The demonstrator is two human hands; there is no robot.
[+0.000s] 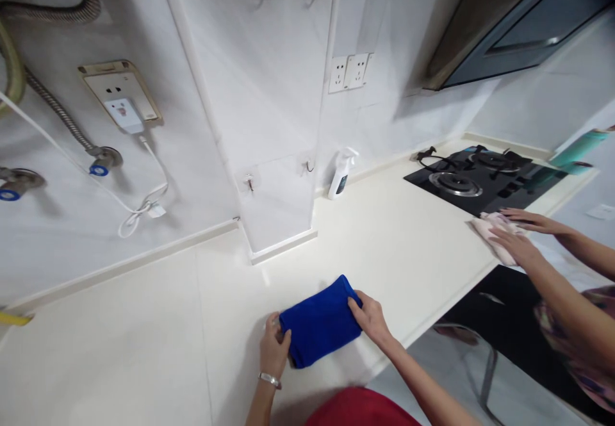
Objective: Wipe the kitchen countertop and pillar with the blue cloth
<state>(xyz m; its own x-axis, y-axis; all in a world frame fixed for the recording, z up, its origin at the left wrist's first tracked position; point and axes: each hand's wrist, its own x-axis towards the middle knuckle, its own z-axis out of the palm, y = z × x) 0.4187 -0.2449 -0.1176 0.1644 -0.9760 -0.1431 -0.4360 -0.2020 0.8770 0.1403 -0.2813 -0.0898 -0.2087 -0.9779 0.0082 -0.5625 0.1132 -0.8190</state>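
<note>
A folded blue microfiber towel point(319, 322) lies on the cream countertop point(192, 298), close to its front edge. My left hand point(275, 346), with a silver bracelet on the wrist, grips the towel's left end. My right hand point(371, 318) holds the opposite end, fingers pressed onto the cloth. To the right, another person's two hands point(516, 237) rest on a folded pale pink cloth point(494, 237) beside the hob.
A black two-burner gas hob point(480, 179) is set into the counter at the far right, under a range hood point(514, 29). A white spray bottle point(342, 173) stands by the wall. Wall sockets, hooks, braided hoses and a white cable are on the tiled wall.
</note>
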